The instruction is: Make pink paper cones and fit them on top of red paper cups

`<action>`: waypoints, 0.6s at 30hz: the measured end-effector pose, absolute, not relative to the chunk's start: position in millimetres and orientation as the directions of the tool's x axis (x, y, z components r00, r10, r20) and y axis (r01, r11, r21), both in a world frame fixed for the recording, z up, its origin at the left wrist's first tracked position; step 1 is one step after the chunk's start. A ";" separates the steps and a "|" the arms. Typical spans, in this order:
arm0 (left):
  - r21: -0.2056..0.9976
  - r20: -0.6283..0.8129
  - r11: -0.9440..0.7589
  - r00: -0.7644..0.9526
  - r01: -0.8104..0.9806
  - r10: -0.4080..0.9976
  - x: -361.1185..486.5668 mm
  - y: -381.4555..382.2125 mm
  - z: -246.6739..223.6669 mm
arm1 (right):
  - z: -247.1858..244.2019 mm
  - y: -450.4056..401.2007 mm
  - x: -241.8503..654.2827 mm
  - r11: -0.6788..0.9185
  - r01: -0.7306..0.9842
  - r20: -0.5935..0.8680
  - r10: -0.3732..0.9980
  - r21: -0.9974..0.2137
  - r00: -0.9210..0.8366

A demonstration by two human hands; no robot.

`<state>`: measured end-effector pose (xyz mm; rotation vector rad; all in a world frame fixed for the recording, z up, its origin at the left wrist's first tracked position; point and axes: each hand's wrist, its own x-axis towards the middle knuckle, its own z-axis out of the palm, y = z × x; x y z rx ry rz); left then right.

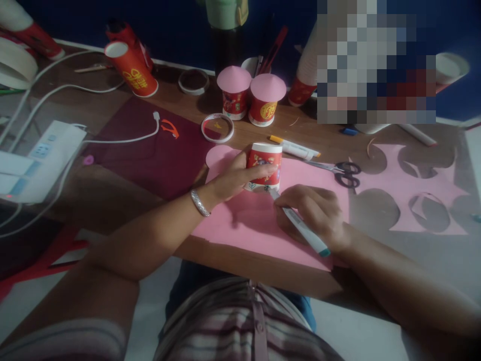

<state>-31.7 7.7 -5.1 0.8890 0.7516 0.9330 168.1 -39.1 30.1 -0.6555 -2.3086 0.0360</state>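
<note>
My left hand (240,178) is wrapped round a red paper cup (267,154), which it holds upside down over a pink paper sheet (240,225). Small dark leaf-like marks show on the cup's white rim, at its lower edge. In my right hand (315,210) is a white marker with a green end (306,231), its tip at or very near that rim. Behind the cup, two red cups with pink paper cones (233,80) on top stand side by side. A yellow-tipped marker (296,147) and black-handled scissors (345,174) lie at the sheet's far edge.
Cut-out pink paper (409,183) lies on the right. On the left are a maroon sheet (131,150), a white power strip (48,160) with cables, and a tall red cup stack (131,70). A tape roll (217,128) lies before the cone-topped cups. Part of the upper right is pixelated.
</note>
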 end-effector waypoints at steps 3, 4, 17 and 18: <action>0.883 -0.144 0.303 0.407 -0.359 0.902 -31.4 8.0 -6.3 | 31.9 -40.0 168.8 0.898 0.380 0.672 0.423 -0.222 -0.608; 0.883 -0.143 0.303 0.408 -0.360 0.902 -31.3 8.1 -6.7 | 32.7 -40.2 168.9 0.908 0.350 0.680 0.408 -0.232 -0.609; 0.825 -0.164 0.353 0.410 -0.442 0.897 -33.9 9.4 -5.2 | 24.2 -35.8 168.2 0.901 0.386 0.776 0.385 -0.199 -0.499; 0.827 -0.166 0.351 0.406 -0.439 0.899 -33.8 9.7 -4.4 | 24.1 -35.6 168.2 0.902 0.383 0.773 0.385 -0.198 -0.505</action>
